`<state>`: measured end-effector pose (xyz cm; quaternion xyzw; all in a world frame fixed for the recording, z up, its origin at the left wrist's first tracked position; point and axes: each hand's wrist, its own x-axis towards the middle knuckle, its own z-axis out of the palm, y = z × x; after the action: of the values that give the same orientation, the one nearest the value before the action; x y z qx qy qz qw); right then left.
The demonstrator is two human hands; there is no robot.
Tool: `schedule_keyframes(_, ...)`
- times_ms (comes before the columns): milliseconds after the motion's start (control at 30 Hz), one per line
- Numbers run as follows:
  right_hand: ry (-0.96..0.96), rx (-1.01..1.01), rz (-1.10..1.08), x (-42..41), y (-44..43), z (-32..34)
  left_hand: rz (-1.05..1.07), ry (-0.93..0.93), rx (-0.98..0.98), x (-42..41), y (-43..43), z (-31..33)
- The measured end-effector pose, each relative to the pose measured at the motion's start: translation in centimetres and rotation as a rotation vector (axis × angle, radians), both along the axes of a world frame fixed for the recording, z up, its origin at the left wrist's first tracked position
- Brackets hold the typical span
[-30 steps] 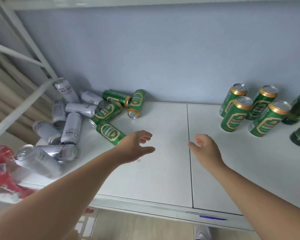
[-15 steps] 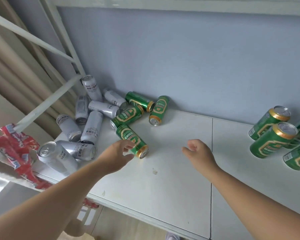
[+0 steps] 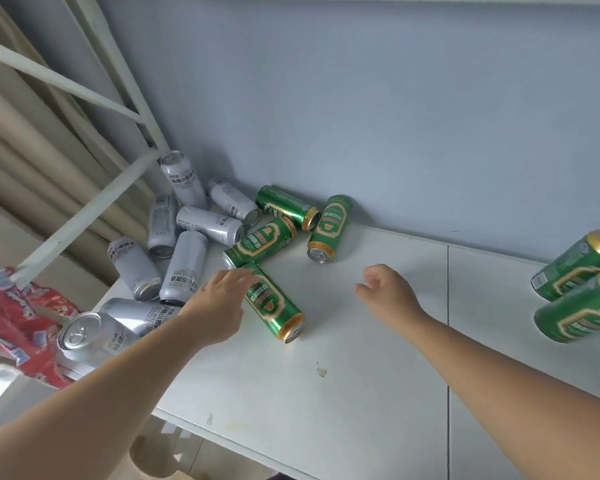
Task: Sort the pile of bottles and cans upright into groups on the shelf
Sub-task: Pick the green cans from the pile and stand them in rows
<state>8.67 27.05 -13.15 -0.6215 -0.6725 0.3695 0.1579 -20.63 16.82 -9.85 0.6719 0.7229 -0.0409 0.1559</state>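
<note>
Pale blue wall (image 3: 395, 116) backs the white shelf (image 3: 361, 393) in front of me. At its left end the pile lies tumbled: silver cans (image 3: 184, 268) on their sides by the white frame strut (image 3: 84, 216), and beside them four green cans, all lying down. The nearest green can (image 3: 274, 306) lies with its gold-rimmed opening end towards me. My left hand (image 3: 219, 303) reaches over its far end with the fingers loosely spread and not closed round it; I cannot tell whether they touch. My right hand (image 3: 388, 294) hangs over bare shelf, loosely curled, holding nothing. Two upright green cans (image 3: 575, 268) stand at the right edge. A red wrapper (image 3: 11, 317) lies at the far left.
</note>
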Motion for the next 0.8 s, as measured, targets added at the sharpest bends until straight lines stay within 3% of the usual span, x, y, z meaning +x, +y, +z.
schedule_keyframes(133,-0.131,0.136,0.165,-0.9,2.2,1.3,-0.161,0.068,0.003,-1.2,1.6,-0.6)
schedule_keyframes(467,-0.699,0.485,0.835,-6.7,9.4,3.1,-0.396,0.163,0.155,-2.1,4.4,-1.6)
schedule_keyframes(667,-0.929,0.536,1.097,-9.6,11.8,2.7,-0.463,0.145,0.058,-2.1,5.7,-2.3)
schedule_keyframes(800,-1.037,0.530,1.209,-10.9,13.0,3.1,-0.542,0.244,0.012,-2.1,6.3,-2.7)
